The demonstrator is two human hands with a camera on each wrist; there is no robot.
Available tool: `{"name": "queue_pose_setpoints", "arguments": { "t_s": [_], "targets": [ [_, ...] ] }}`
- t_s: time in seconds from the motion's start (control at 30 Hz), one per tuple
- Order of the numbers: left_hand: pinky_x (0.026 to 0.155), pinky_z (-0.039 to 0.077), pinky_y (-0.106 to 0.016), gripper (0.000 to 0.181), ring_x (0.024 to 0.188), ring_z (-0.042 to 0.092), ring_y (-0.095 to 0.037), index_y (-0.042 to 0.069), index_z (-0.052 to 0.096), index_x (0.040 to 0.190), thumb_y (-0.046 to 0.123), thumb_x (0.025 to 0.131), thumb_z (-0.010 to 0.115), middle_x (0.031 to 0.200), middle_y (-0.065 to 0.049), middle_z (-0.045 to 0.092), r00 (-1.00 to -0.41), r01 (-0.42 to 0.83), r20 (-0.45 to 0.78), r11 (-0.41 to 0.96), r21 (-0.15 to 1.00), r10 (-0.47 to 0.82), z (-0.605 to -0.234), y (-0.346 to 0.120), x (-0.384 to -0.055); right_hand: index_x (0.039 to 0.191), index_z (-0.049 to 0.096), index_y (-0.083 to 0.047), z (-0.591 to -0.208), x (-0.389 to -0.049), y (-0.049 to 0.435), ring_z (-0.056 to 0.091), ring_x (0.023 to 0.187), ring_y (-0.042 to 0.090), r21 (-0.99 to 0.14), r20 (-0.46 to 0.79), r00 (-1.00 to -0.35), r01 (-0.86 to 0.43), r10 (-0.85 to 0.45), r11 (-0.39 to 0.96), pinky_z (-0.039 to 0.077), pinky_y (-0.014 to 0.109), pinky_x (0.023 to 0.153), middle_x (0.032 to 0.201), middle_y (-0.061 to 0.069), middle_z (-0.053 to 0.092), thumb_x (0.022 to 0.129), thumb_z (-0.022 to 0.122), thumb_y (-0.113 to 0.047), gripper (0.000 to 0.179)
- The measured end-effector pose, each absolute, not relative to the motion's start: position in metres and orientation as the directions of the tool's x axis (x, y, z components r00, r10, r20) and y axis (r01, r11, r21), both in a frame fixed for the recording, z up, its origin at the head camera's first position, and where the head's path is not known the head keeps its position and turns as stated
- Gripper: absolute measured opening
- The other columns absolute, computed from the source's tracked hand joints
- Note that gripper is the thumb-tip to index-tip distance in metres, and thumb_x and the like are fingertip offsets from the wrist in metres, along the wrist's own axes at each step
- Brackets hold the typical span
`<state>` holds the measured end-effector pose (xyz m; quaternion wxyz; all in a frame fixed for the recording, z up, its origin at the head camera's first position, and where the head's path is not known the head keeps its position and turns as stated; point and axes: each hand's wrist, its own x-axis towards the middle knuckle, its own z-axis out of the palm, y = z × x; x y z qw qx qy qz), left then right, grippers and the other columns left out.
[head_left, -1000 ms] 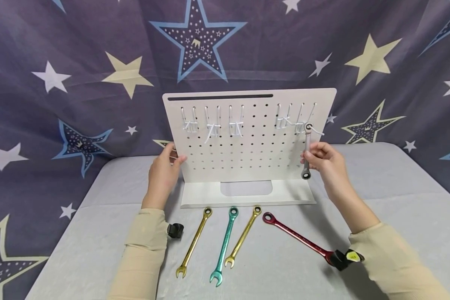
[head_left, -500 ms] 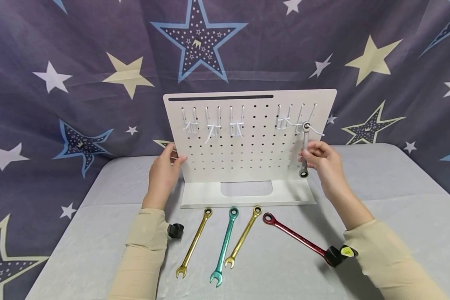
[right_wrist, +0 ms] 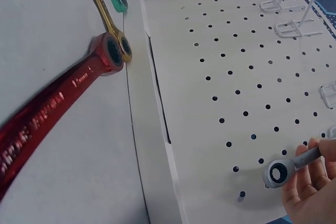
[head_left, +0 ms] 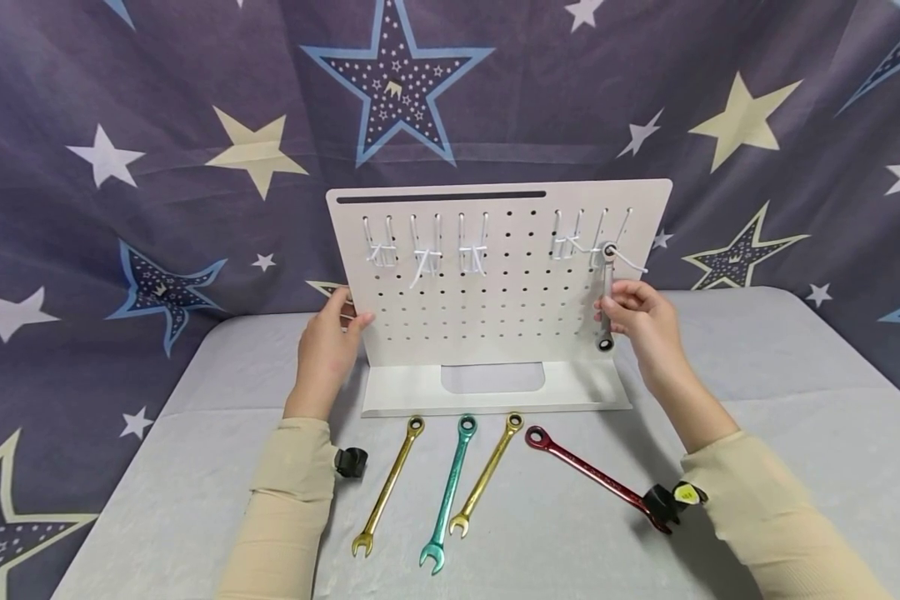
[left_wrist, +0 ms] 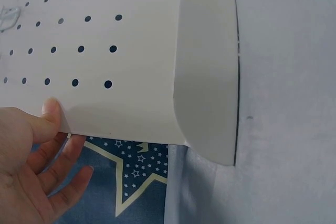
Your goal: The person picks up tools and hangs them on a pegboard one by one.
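Note:
A white pegboard [head_left: 600, 193] stands on the table with several white wire hooks on it. At its right side my right hand [head_left: 651, 323] holds a grey ratchet wrench [head_left: 607, 279] upright between thumb and fingers. The wrench's upper ring is at the rightmost hook [head_left: 632, 261]; its lower ring [right_wrist: 278, 174] shows in the right wrist view, in front of the board. My left hand [head_left: 326, 354] grips the board's left edge. In the left wrist view, the thumb [left_wrist: 51, 109] lies on the front face, with fingers behind the edge.
Two gold wrenches [head_left: 390, 485] [head_left: 487, 473], a green wrench [head_left: 452, 483] and a red wrench [head_left: 596, 477] lie in front of the board. The red one's far end is partly behind my right wrist's black camera [head_left: 660, 503]. A star-patterned curtain [head_left: 495, 100] hangs behind.
My right hand has moved slightly left and up with the grey wrench, bringing it closer to the board at the rightmost hook. My left hand has stayed on the board's edge.

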<state>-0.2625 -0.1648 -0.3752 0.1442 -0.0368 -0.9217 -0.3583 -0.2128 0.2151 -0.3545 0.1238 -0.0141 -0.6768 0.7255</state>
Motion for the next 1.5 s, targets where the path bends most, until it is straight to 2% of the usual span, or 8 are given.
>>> {"name": "queue_pose_setpoints", "arguments": {
  "t_s": [0.37, 0.83, 0.97, 1.17, 1.5],
  "targets": [
    [0.086, 0.046, -0.054, 0.031, 0.106, 0.062, -0.036, 0.012, 0.054, 0.125, 0.027, 0.099, 0.062, 0.114, -0.015, 0.067, -0.953, 0.177, 0.301, 0.745, 0.643, -0.033, -0.376, -0.165, -0.262, 0.097, 0.056, -0.007, -0.359, -0.218, 0.215, 0.067, 0.072, 0.003, -0.983, 0.156, -0.958, -0.173, 0.24, -0.054, 0.051, 0.017, 0.065, 0.078, -0.011, 0.069, 0.096, 0.062, 0.001, 0.01],
    [0.086, 0.045, -0.054, 0.03, 0.106, 0.062, -0.036, 0.011, 0.055, 0.124, 0.026, 0.099, 0.062, 0.113, -0.016, 0.067, -0.952, 0.184, 0.305, 0.74, 0.647, -0.03, -0.375, -0.165, -0.262, 0.098, 0.059, -0.006, -0.365, -0.22, 0.217, 0.065, 0.077, 0.001, -0.984, 0.179, -0.949, -0.176, 0.261, 0.033, 0.053, 0.016, 0.072, 0.081, -0.013, 0.067, 0.094, 0.067, -0.005, 0.009],
    [0.086, 0.045, -0.053, 0.03, 0.105, 0.062, -0.036, 0.011, 0.055, 0.124, 0.026, 0.099, 0.062, 0.113, -0.015, 0.066, -0.953, 0.182, 0.301, 0.74, 0.648, -0.029, -0.376, -0.165, -0.263, 0.099, 0.061, -0.006, -0.365, -0.219, 0.219, 0.064, 0.08, 0.003, -0.983, 0.182, -0.953, -0.184, 0.244, 0.016, 0.053, 0.016, 0.074, 0.084, -0.01, 0.068, 0.094, 0.068, -0.004, 0.009],
    [0.086, 0.046, -0.054, 0.028, 0.105, 0.062, -0.036, 0.011, 0.055, 0.12, 0.027, 0.099, 0.061, 0.113, -0.015, 0.066, -0.952, 0.191, 0.307, 0.744, 0.641, -0.02, -0.376, -0.165, -0.263, 0.107, 0.063, 0.002, -0.368, -0.213, 0.226, 0.066, 0.082, 0.004, -0.977, 0.21, -0.959, -0.213, 0.188, 0.004, 0.054, 0.018, 0.076, 0.091, -0.007, 0.07, 0.094, 0.067, -0.002, 0.014],
    [0.088, 0.046, -0.055, 0.028, 0.108, 0.061, -0.038, 0.01, 0.054, 0.121, 0.029, 0.1, 0.059, 0.117, -0.018, 0.065, -0.958, 0.188, 0.288, 0.752, 0.631, -0.002, -0.376, -0.166, -0.264, 0.11, 0.063, 0.002, -0.369, -0.198, 0.238, 0.07, 0.087, 0.007, -0.973, 0.232, -0.969, -0.231, 0.086, 0.017, 0.055, 0.02, 0.075, 0.095, -0.006, 0.073, 0.096, 0.066, -0.008, 0.017]
  ]
}}
